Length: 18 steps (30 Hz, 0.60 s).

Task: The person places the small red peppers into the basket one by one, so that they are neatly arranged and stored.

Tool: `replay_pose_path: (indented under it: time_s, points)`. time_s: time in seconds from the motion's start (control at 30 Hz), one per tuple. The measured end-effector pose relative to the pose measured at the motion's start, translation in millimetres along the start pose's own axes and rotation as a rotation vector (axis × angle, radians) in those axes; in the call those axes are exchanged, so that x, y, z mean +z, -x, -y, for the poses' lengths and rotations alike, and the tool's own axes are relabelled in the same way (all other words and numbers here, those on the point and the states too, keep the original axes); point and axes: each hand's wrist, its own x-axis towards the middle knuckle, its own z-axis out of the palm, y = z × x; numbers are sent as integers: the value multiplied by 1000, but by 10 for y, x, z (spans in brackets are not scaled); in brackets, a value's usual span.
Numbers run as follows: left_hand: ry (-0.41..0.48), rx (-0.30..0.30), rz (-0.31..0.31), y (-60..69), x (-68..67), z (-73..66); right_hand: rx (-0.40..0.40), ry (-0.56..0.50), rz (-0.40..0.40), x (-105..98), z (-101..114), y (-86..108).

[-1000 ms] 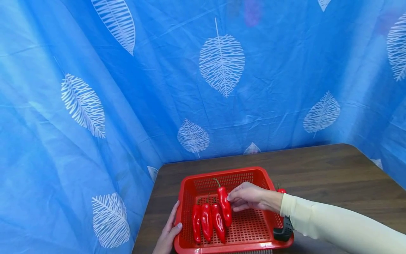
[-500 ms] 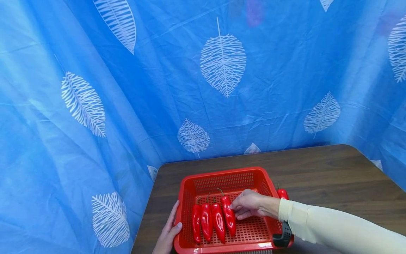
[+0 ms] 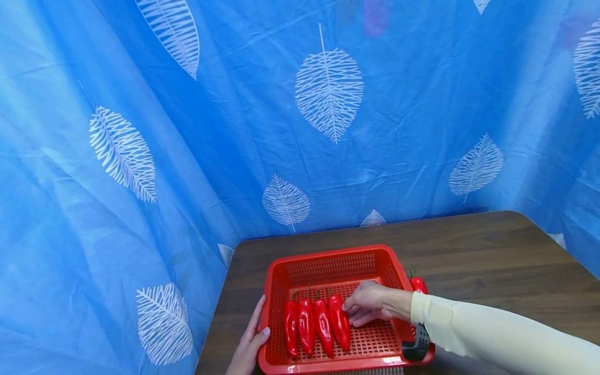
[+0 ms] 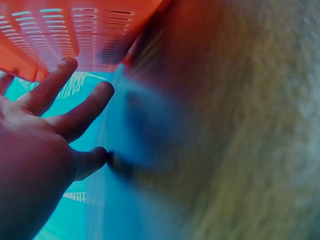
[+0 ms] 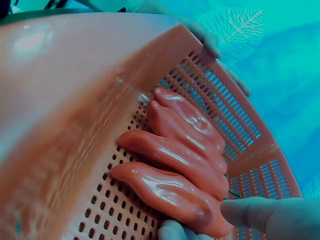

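Note:
Several glossy red chili peppers (image 3: 307,325) lie side by side in the left half of a red perforated plastic basket (image 3: 370,364). My right hand (image 3: 370,302) reaches in from the right and pinches the rightmost pepper (image 3: 339,323) near its stem end. In the right wrist view, the thumb (image 5: 250,212) is on the top of that pepper (image 5: 170,195), with fingertips at its near side. Against the basket's left outer side, my left hand (image 3: 248,341) rests with fingers extended. The left wrist view shows its fingers (image 4: 87,110) straight and spread beside the basket wall (image 4: 90,35).
Another red pepper (image 3: 418,284) lies on the dark wooden table (image 3: 478,250), right of the basket and partly behind my right forearm. Blue curtains (image 3: 225,104) with white leaf prints hang behind and at the sides. A black wrist device (image 3: 416,344) hangs over the basket's right rim.
My right hand has lowered the pepper and drawn it slightly right and toward me, so it now lies in line with the others. My left hand has stayed at the basket.

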Motion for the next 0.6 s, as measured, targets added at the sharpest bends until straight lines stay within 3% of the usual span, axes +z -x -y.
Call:
replay_pose_path:
  time_s: [0.27, 0.6]
  points:
    - [1, -8, -8, -19, 4, 5, 7, -5, 8, 7, 13, 18]
    - [14, 20, 32, -11, -6, 25, -28, 44, -11, -22, 49, 127]
